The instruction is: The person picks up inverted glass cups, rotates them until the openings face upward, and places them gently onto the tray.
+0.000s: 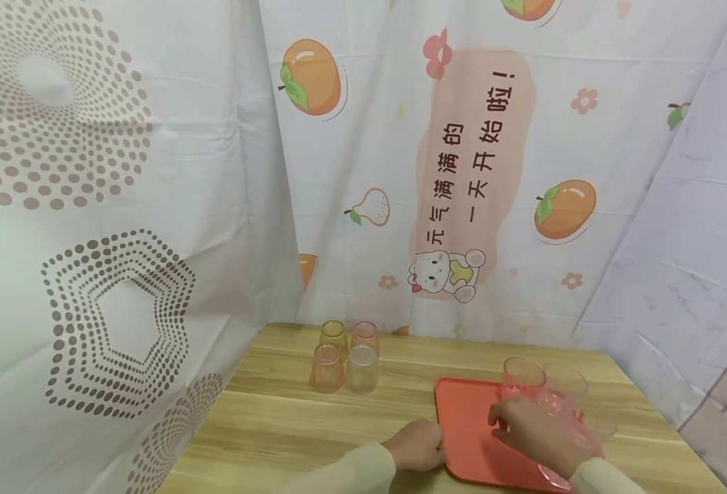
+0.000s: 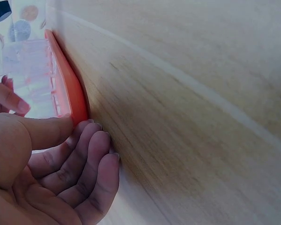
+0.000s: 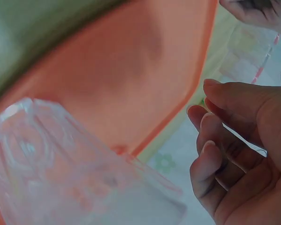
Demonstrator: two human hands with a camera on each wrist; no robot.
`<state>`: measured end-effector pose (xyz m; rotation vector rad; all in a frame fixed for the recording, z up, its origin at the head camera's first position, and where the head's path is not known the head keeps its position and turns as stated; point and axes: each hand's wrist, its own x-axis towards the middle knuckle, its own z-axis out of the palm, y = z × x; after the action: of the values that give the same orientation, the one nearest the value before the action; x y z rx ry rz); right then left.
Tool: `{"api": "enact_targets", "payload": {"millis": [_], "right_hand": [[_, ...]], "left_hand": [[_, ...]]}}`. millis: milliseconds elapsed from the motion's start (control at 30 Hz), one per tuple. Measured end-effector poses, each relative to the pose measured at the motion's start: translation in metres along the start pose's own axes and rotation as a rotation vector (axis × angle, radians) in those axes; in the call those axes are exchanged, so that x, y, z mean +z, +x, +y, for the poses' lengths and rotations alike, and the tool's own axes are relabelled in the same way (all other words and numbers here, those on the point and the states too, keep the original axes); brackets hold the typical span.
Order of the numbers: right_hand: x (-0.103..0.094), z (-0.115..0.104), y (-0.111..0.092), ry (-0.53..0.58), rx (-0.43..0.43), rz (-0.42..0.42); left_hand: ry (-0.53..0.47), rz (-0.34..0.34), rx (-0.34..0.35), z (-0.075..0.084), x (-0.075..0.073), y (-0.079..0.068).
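Observation:
My left hand (image 1: 415, 446) grips the left rim of a red tray (image 1: 471, 425) on the table. In the left wrist view its thumb lies on the tray's rim (image 2: 73, 96), with the fingers curled against the outer side. Over the tray is my right hand (image 1: 533, 432), its fingers loosely bent and nothing between them in the right wrist view. Along the tray's right side stand several see-through cups, among them a pink cup (image 1: 524, 376) and a clear cup (image 1: 566, 381). Part of this group is hidden behind the right hand.
Farther left, a yellow cup (image 1: 333, 335), two pinkish cups (image 1: 327, 370) and a clear cup (image 1: 362, 370) stand upside down on the wooden table (image 1: 265, 412). Printed curtains (image 1: 363, 151) hang behind the table and along both sides.

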<state>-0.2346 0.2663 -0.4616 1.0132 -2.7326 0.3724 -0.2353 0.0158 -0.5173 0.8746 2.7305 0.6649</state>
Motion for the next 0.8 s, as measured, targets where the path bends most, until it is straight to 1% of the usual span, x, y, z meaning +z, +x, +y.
{"api": "enact_targets", "payload": {"millis": [67, 200, 267, 400, 500, 800], "right_hand": [[0.006, 0.0, -0.002, 0.028, 0.007, -0.02], [0.016, -0.003, -0.005, 0.043, 0.041, -0.038], [0.018, -0.005, -0.006, 0.047, 0.069, -0.05], [0.02, -0.01, -0.007, 0.075, 0.088, -0.085], [0.021, -0.013, -0.009, 0.107, 0.083, -0.108], [0.035, -0.015, -0.013, 0.178, 0.053, -0.127]], "left_hand": [[-0.006, -0.004, -0.009, 0.0, -0.001, 0.0], [-0.013, -0.003, -0.014, 0.002, -0.001, 0.0], [-0.016, 0.001, -0.015, 0.002, -0.001, 0.0], [-0.013, 0.003, -0.02, 0.003, -0.001, -0.001], [-0.02, -0.001, -0.025, 0.004, -0.003, -0.003], [-0.007, 0.009, -0.029, 0.007, -0.005, -0.004]]}}
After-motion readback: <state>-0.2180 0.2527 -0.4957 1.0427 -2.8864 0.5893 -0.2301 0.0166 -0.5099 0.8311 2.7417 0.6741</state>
